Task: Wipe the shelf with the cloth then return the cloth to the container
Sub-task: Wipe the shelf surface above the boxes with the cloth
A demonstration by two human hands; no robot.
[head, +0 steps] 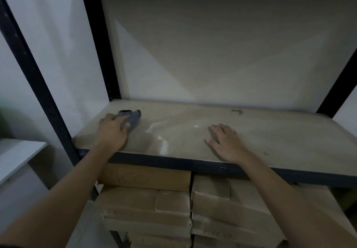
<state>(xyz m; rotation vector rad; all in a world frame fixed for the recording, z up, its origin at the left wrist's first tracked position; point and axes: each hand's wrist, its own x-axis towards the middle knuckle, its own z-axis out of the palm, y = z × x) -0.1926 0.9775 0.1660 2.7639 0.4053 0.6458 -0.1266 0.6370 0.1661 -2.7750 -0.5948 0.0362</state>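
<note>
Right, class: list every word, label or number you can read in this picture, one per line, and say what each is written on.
"PICO": handwritten on the top cardboard box of the left stack under the shelf.
"PICO": handwritten on a lower box in the right stack.
Faint marks on the second box of the left stack: too blurred to read.
Nothing readable on the shelf itself or the cloth.

One head-worn wide-angle view, close in, facing forward and down. Shelf (212, 131) spans mid-frame under the fingers of left hand (113, 130) and right hand (226, 144). Cloth (133, 119) under left fingers. Back panel (212, 54) beyond fingertips; cartons (146, 205) below wrists.
</note>
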